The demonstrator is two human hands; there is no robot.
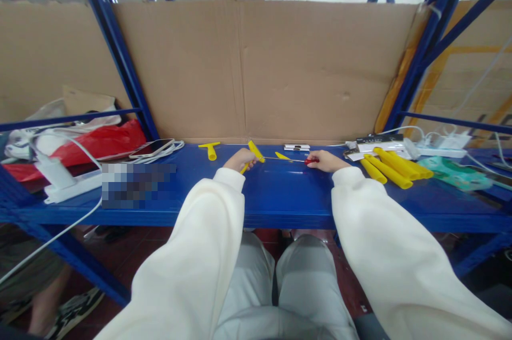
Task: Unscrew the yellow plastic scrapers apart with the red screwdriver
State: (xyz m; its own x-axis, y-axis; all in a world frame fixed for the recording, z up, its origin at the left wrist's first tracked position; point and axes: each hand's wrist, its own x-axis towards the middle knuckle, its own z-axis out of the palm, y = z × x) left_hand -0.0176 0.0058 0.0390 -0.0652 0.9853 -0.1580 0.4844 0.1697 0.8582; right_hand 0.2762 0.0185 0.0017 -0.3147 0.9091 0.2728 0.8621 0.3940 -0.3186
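My left hand (pixel 240 159) is closed on a yellow T-shaped piece (pixel 256 152), whose head sticks out to the right of my fingers. A screwdriver (pixel 294 160) with a red handle and a long thin shaft is held in my right hand (pixel 323 160). Its shaft points left and reaches the head of the yellow piece; the exact contact at the tip is too small to tell. Behind the shaft lies a small flat yellow piece (pixel 282 156). Another yellow T-shaped piece (pixel 209 151) rests on the blue table (pixel 288 196), left of my left hand.
Several yellow tubes (pixel 390 171) lie at the right, beside a green bag (pixel 456 173). A small white item (pixel 296 147) is near the cardboard wall (pixel 300 73). At the left are a power strip (pixel 76 188), a phone (pixel 152 148), cables and a red bag (pixel 108 142).
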